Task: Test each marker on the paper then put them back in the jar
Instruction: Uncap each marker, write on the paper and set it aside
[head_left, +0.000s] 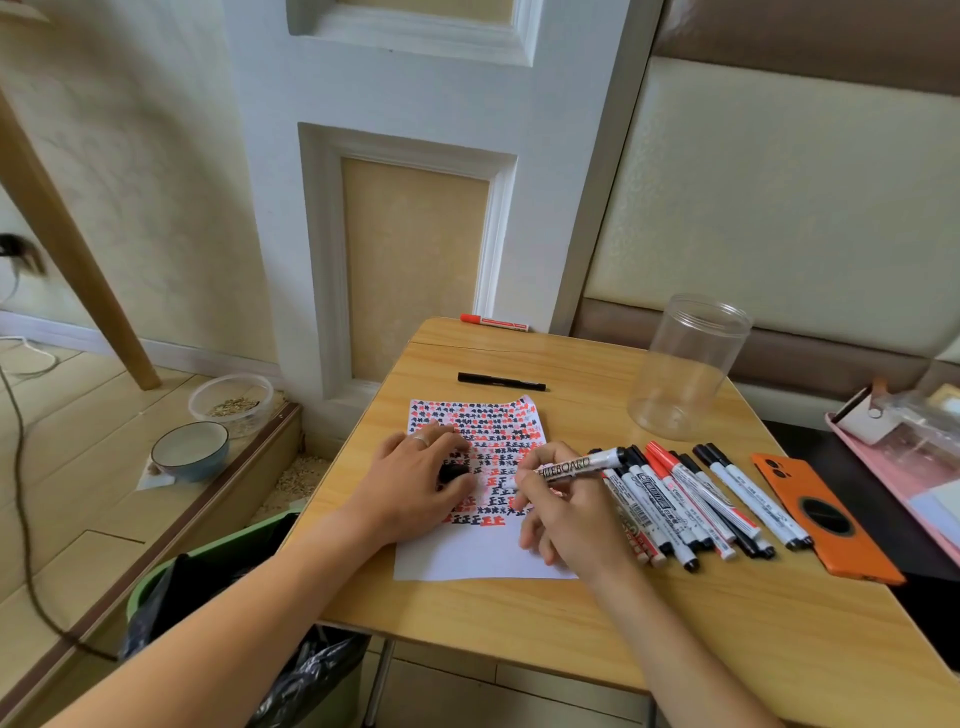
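Writing on paper (483, 558), right hand (566, 514) grip pinching marker (571, 466), left hand (415, 486) clutching black cap (453, 474)

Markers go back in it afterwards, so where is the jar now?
In the head view, the clear jar stands on the table's far right, behind the marker pile.
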